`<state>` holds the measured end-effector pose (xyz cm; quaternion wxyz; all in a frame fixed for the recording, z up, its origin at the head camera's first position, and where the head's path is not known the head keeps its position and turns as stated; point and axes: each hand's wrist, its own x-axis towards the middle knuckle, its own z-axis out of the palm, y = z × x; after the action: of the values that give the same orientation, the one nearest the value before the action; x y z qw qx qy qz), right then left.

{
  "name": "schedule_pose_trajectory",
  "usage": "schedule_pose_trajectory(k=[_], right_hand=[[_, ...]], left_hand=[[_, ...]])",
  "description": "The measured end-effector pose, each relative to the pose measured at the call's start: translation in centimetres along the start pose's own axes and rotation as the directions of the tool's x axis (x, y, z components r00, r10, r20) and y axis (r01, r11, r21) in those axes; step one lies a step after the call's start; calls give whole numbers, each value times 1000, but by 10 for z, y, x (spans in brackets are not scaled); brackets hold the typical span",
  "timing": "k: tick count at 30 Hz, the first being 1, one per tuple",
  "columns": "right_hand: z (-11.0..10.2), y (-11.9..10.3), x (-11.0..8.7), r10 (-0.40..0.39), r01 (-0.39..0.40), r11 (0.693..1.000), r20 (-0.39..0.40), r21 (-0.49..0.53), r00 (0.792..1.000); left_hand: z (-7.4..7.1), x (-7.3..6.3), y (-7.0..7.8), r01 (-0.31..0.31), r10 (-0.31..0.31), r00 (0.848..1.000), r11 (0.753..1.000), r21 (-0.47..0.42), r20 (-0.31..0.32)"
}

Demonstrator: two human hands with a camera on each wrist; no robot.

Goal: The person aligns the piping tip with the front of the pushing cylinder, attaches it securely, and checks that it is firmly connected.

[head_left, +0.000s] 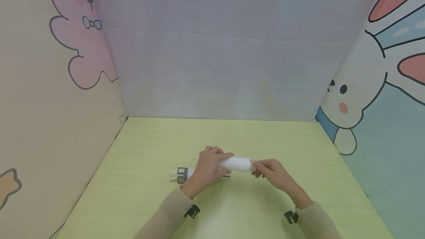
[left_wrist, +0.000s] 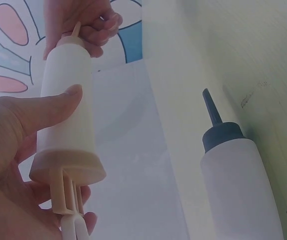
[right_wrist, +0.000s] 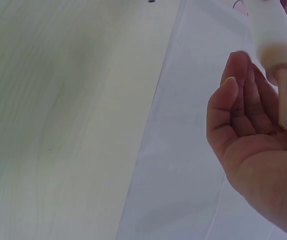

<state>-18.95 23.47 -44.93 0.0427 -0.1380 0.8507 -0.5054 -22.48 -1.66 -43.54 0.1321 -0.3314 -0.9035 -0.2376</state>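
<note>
My left hand (head_left: pixel 208 163) grips a white syringe-like dispenser tube (head_left: pixel 235 164), held tilted above the table. The left wrist view shows its beige flared collar (left_wrist: pixel 66 166) and plunger parts (left_wrist: pixel 64 192) below the thumb. At the tube's other end, my right hand (head_left: pixel 273 172) has its fingers around the beige nozzle cap (right_wrist: pixel 279 57), whose thin spout (right_wrist: pixel 283 100) points toward the palm. A second white tube with a dark grey nozzle cap (left_wrist: pixel 222 135) lies on the table under the left hand. Its grey collar (head_left: pixel 182 175) shows beyond the left wrist.
The pale yellow-green table (head_left: pixel 265 135) meets a plain white back panel (head_left: pixel 216 65). Side panels with cartoon animals stand left (head_left: pixel 89 121) and right (head_left: pixel 391 139). Dark clips (head_left: pixel 192 211) sit at both sleeve cuffs.
</note>
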Motion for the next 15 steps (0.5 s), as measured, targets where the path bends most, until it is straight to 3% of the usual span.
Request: schedule_pose_trajectory(k=[9,15], right_hand=[[7,0,0,-48,68,984,-125,162,991],[5,3,0,-72,91,971,-93,220,993]], left_hand=[[0,-1,-1,-8,8,1000,1000,25,-18],[0,-3,-3,23,-23,1000,1000,13,7]])
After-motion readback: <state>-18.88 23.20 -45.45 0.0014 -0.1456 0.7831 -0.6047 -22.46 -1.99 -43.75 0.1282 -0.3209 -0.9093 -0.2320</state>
